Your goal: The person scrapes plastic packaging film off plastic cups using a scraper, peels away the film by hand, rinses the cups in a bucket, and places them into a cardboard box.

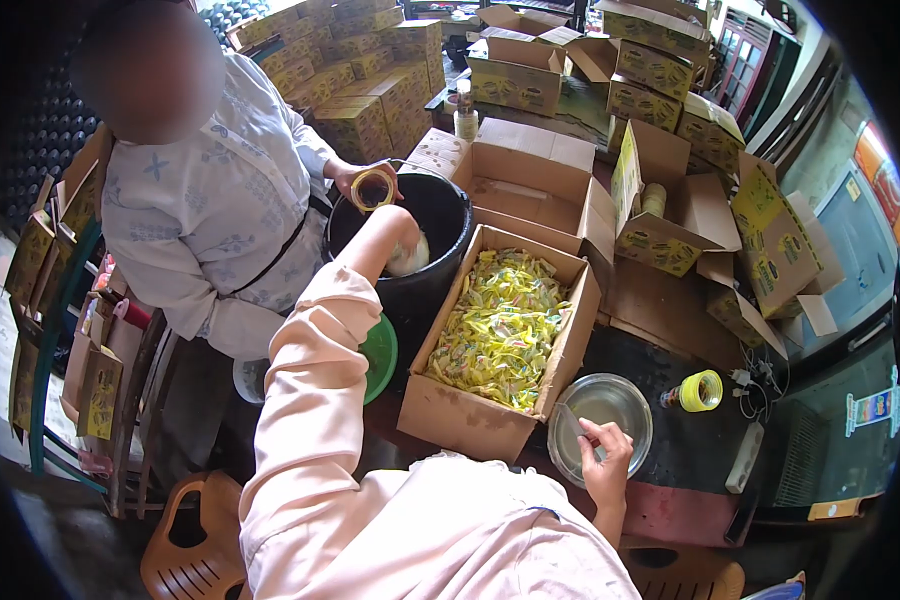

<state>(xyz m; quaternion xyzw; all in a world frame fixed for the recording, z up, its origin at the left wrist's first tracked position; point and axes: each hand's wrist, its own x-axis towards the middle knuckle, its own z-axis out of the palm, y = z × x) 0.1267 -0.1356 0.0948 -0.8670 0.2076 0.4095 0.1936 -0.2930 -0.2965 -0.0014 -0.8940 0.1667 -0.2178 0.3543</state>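
My left arm reaches across to the black bucket. Inside its rim, my left hand is closed round a whitish, rounded thing, mostly hidden by the hand and blurred. Over the right edge of a round bowl with a pale, shiny inside, my right hand has its fingers curled in; what they pinch, if anything, I cannot make out. Between my hands stands an open cardboard box full of crumpled yellow labels.
Across the bucket, another person holds a yellow-rimmed jar. A green basin sits below my left forearm. Right of the bowl lie a yellow-ringed jar and a power strip. Open cartons and stacked boxes stand behind.
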